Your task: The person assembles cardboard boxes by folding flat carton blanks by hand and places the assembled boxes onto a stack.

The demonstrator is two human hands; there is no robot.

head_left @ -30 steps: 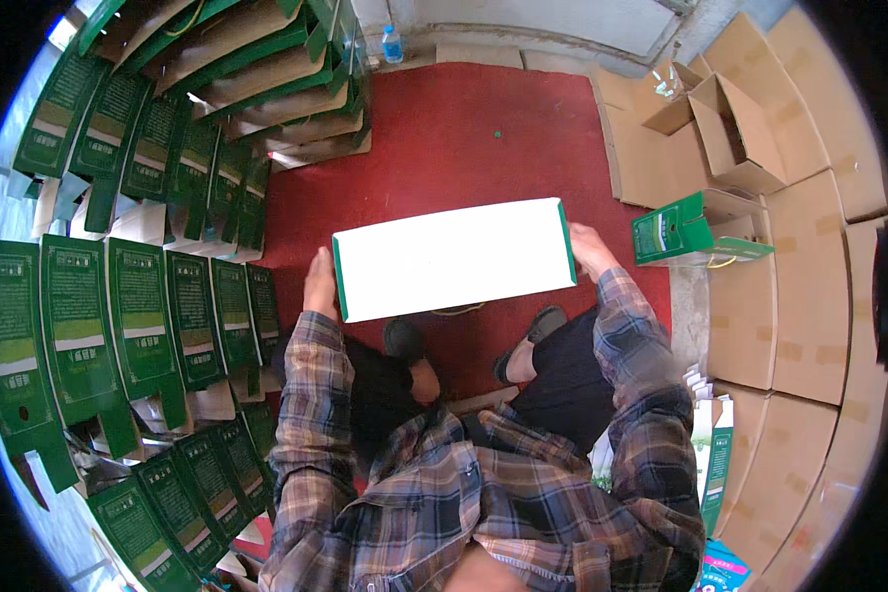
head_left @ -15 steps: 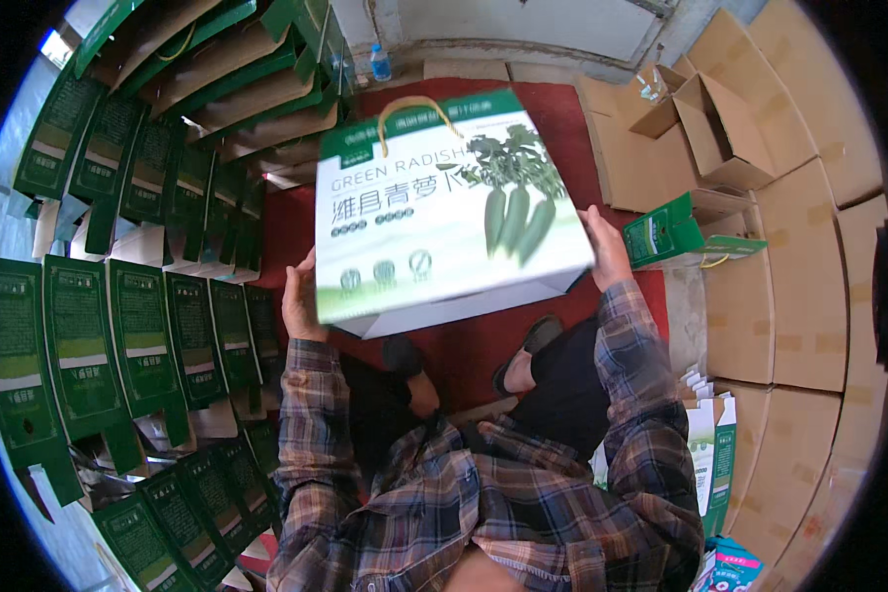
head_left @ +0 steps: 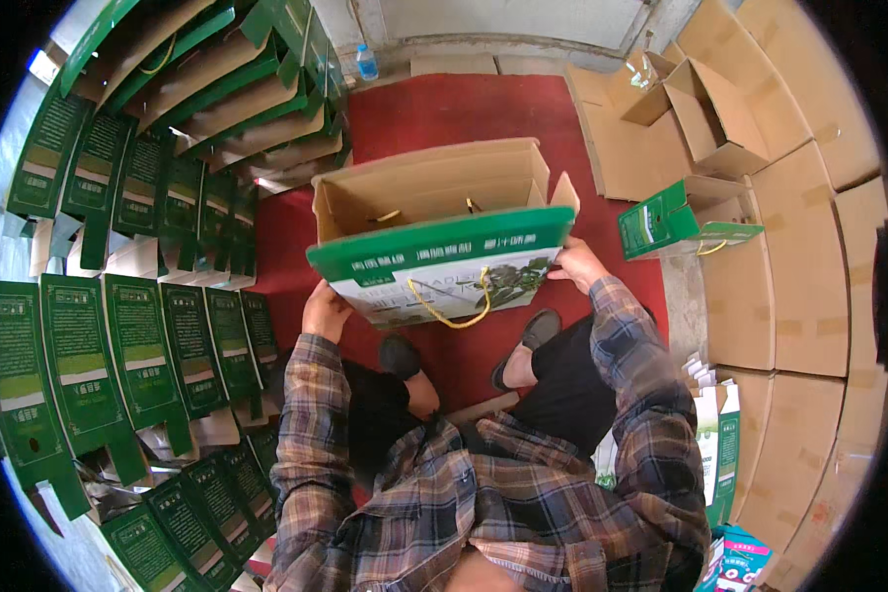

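Between my two hands is a green and white cardboard gift box (head_left: 444, 242) with a picture of radishes on its front. Its top is open and tilted so the bare brown inside shows. A yellow rope handle (head_left: 451, 323) hangs down over the printed front, and a flap stands up at the right end. My left hand (head_left: 324, 312) is closed on the lower left corner. At the right end my right hand (head_left: 580, 264) grips the side, its fingers partly hidden by the carton.
Stacks of open green boxes (head_left: 79, 365) line the left side. Brown cartons (head_left: 804, 266) are piled on the right, near an open empty carton (head_left: 715, 118) and a small green box (head_left: 686, 217). A red carpet (head_left: 454, 109) covers the floor; a water bottle (head_left: 367, 63) stands at the back.
The gift box has tipped from its printed front facing up to its open top facing me. Its rope handle has swung down over the front. Both hands still hold it.
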